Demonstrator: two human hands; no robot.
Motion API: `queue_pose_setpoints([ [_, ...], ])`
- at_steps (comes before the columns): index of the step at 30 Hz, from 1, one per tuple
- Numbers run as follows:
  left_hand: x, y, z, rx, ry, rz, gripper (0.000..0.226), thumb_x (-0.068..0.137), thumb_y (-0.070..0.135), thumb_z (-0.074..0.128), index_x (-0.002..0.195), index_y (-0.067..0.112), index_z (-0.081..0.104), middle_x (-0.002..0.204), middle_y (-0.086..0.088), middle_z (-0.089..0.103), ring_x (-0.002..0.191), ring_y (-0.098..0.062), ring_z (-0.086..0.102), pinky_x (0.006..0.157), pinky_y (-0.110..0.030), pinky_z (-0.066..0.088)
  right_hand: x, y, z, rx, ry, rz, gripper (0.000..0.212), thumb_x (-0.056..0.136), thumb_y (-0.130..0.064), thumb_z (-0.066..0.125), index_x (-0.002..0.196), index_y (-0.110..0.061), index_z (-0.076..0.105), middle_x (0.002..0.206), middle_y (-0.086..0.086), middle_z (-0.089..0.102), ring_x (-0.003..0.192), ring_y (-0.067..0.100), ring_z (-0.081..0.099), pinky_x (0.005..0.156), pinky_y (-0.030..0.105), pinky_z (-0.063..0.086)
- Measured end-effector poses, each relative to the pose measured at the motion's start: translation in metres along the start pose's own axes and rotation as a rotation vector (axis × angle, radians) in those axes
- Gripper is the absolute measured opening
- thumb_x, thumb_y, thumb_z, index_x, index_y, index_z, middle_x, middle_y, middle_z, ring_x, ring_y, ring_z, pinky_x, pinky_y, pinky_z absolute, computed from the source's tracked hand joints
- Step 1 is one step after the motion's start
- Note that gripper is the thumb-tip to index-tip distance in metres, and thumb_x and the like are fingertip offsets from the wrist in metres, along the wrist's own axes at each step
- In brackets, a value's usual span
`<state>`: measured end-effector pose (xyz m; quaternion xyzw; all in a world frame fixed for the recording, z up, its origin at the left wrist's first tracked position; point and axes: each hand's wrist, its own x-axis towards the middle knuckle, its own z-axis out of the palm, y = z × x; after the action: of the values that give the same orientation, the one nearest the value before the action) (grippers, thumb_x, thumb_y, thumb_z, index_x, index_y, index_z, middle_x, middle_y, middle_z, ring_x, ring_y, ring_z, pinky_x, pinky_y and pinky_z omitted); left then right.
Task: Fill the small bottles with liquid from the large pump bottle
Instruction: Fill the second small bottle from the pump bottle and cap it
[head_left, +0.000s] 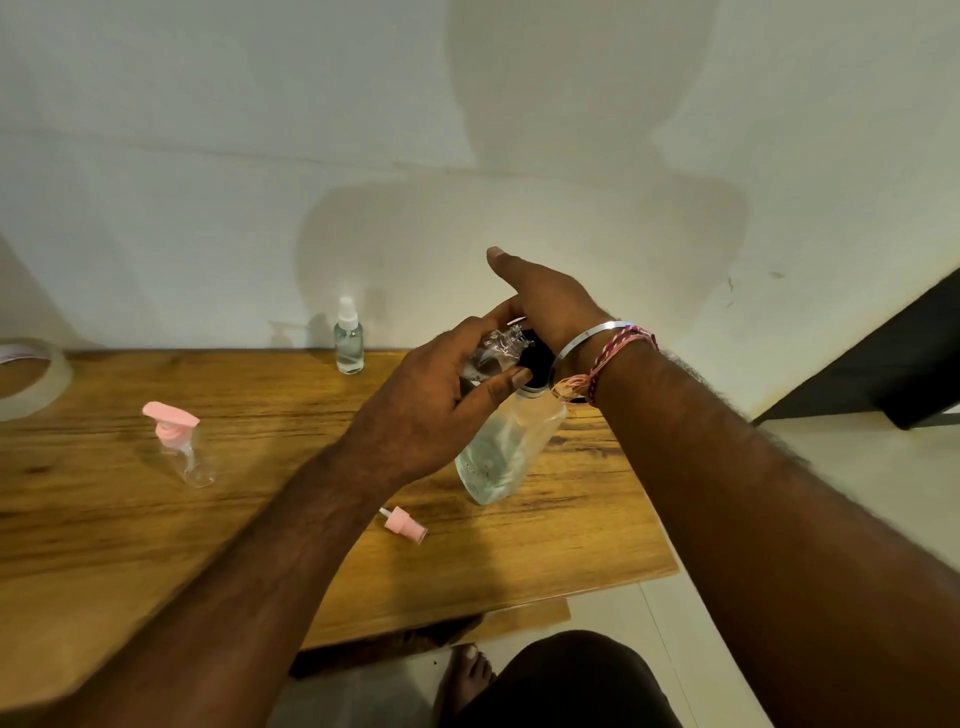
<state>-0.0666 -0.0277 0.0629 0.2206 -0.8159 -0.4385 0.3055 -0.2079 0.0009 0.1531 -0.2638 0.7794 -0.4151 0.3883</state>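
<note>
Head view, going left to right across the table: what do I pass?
Tape roll → pink pump bottle → white spray bottle → loose pink sprayer → large bottle.

Left of your hands: open tabletop (104, 519), only the pink-pump bottle (184, 447) standing there.
Back edge: spray bottle (349, 338) against the wall (208, 208), no room behind it.
Near your left forearm: loose pink sprayer (402, 524) lying flat.
Far left: tape roll (31, 379).
Centre: large bottle (506, 452) blocks you.
</note>
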Motion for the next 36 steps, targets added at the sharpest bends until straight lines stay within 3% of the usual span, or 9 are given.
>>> queue_pose_setpoints([
  [3, 0.001, 0.004, -0.001, -0.016, 0.007, 0.019, 0.052, 0.099, 0.055, 0.059, 0.146, 0.032, 0.052, 0.118, 0.018, 0.069, 0.108, 0.003, 0.066, 0.081, -0.01, 0.049, -0.005, -0.006, -0.005, 0.027, -0.028, 0.029, 0.062, 0.095, -0.065, 0.052, 0.116, -0.01, 0.068, 0.091, 0.012, 0.077, 0.073, 0.03, 0.072, 0.07, 0.042, 0.063],
  [6, 0.001, 0.002, 0.0, 0.01, 0.0, 0.02, 0.057, 0.099, 0.058, 0.058, 0.15, 0.036, 0.047, 0.128, 0.013, 0.069, 0.112, 0.0, 0.066, 0.087, -0.021, 0.055, -0.008, -0.012, -0.009, 0.029, -0.077, 0.08, 0.068, 0.097, -0.065, 0.047, 0.14, -0.013, 0.055, 0.067, 0.01, 0.075, 0.048, 0.024, 0.069, 0.048, 0.035, 0.057],
  [9, 0.0, -0.001, 0.0, 0.051, -0.031, 0.022, 0.06, 0.1, 0.058, 0.058, 0.154, 0.036, 0.044, 0.136, 0.01, 0.066, 0.117, -0.003, 0.064, 0.093, -0.03, 0.058, -0.012, -0.013, -0.01, 0.001, -0.1, 0.095, 0.071, 0.097, -0.066, 0.044, 0.14, -0.011, 0.054, 0.069, 0.012, 0.075, 0.05, 0.026, 0.071, 0.047, 0.036, 0.057],
  [12, 0.0, 0.0, 0.001, 0.023, -0.015, 0.021, 0.054, 0.101, 0.053, 0.06, 0.149, 0.03, 0.049, 0.128, 0.014, 0.068, 0.112, 0.001, 0.065, 0.086, -0.019, 0.052, -0.014, -0.011, -0.009, -0.052, -0.078, 0.072, 0.07, 0.098, -0.065, 0.044, 0.127, -0.005, 0.064, 0.062, 0.008, 0.073, 0.047, 0.022, 0.068, 0.047, 0.033, 0.058],
  [14, -0.001, 0.001, 0.001, 0.019, -0.003, 0.019, 0.053, 0.101, 0.054, 0.059, 0.148, 0.031, 0.049, 0.123, 0.018, 0.068, 0.108, 0.005, 0.064, 0.08, -0.008, 0.047, -0.014, -0.012, -0.008, -0.024, -0.079, 0.063, 0.068, 0.099, -0.063, 0.044, 0.136, -0.007, 0.058, 0.059, 0.007, 0.072, 0.044, 0.021, 0.067, 0.044, 0.032, 0.056],
  [20, -0.003, 0.001, 0.002, -0.017, 0.011, 0.019, 0.048, 0.101, 0.055, 0.057, 0.141, 0.029, 0.051, 0.114, 0.02, 0.069, 0.101, 0.003, 0.066, 0.074, -0.006, 0.046, -0.01, -0.011, -0.009, 0.01, -0.062, 0.041, 0.071, 0.1, -0.063, 0.041, 0.15, -0.013, 0.045, 0.06, 0.008, 0.073, 0.044, 0.019, 0.068, 0.044, 0.03, 0.055],
  [23, -0.001, 0.002, 0.001, -0.029, 0.034, 0.019, 0.043, 0.101, 0.053, 0.058, 0.135, 0.027, 0.054, 0.103, 0.023, 0.067, 0.093, 0.002, 0.065, 0.07, -0.007, 0.043, -0.01, -0.009, -0.009, 0.0, -0.014, 0.026, 0.066, 0.101, -0.061, 0.043, 0.145, -0.013, 0.052, 0.057, 0.003, 0.071, 0.043, 0.016, 0.066, 0.041, 0.025, 0.053],
  [29, 0.0, 0.003, 0.0, -0.049, 0.009, 0.024, 0.047, 0.1, 0.053, 0.058, 0.137, 0.026, 0.055, 0.11, 0.02, 0.068, 0.1, 0.001, 0.067, 0.075, -0.009, 0.046, -0.006, -0.008, -0.006, -0.022, -0.012, 0.002, 0.062, 0.099, -0.062, 0.046, 0.135, -0.014, 0.059, 0.057, -0.001, 0.072, 0.048, 0.017, 0.068, 0.05, 0.026, 0.056],
  [36, 0.0, 0.001, -0.001, -0.009, 0.007, 0.022, 0.047, 0.1, 0.053, 0.059, 0.138, 0.024, 0.056, 0.111, 0.014, 0.071, 0.099, -0.001, 0.067, 0.076, -0.012, 0.049, 0.001, -0.001, -0.001, 0.003, 0.038, 0.035, 0.061, 0.095, -0.062, 0.053, 0.094, -0.003, 0.07, 0.082, 0.011, 0.072, 0.059, 0.026, 0.064, 0.059, 0.031, 0.056],
])
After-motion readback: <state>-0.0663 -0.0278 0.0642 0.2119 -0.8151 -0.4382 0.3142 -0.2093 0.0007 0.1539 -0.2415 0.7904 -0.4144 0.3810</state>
